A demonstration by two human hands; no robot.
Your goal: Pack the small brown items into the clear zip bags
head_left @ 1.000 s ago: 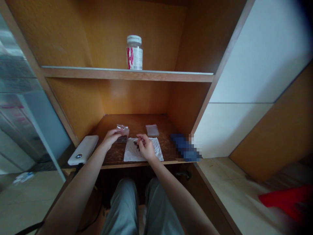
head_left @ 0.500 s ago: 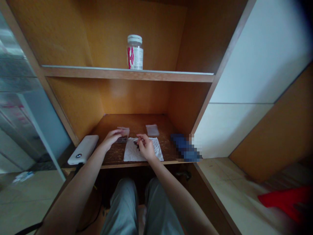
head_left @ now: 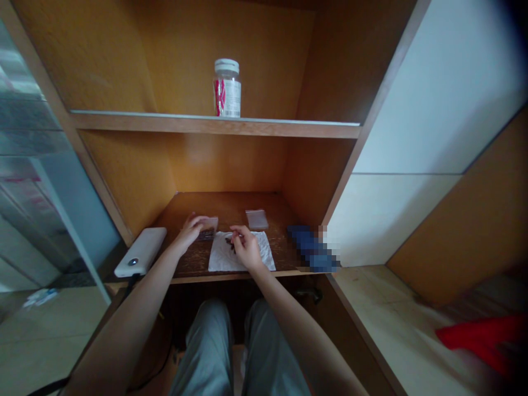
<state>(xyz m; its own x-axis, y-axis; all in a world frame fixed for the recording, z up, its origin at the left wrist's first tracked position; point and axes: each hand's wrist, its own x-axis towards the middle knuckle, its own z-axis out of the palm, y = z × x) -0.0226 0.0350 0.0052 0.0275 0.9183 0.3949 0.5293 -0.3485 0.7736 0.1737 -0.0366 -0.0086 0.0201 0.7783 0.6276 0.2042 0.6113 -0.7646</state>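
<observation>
My left hand (head_left: 190, 230) is at a small clear zip bag (head_left: 212, 223), with fingertips on its upper left edge and one finger raised. Dark bits show in the lower part of this bag, partly behind the fingers. My right hand (head_left: 246, 247) hovers low over a white paper tissue (head_left: 220, 261), thumb and fingers pinched together. Small dark pieces (head_left: 229, 242) lie on the tissue beside the fingertips. Whatever the right fingers grip is too small to make out. A second clear zip bag (head_left: 257, 219) lies flat behind the tissue.
On the shelf board's left lies a white power bank (head_left: 141, 253) with a cable. A blurred dark blue object (head_left: 311, 247) lies at the right. A lidded bottle (head_left: 227, 91) stands on the upper shelf (head_left: 289, 126). My knees (head_left: 210, 335) are below the board's front edge.
One finger of my left hand has lifted, and the hand has shifted slightly left against the bag. My right hand stays nearly still over the tissue.
</observation>
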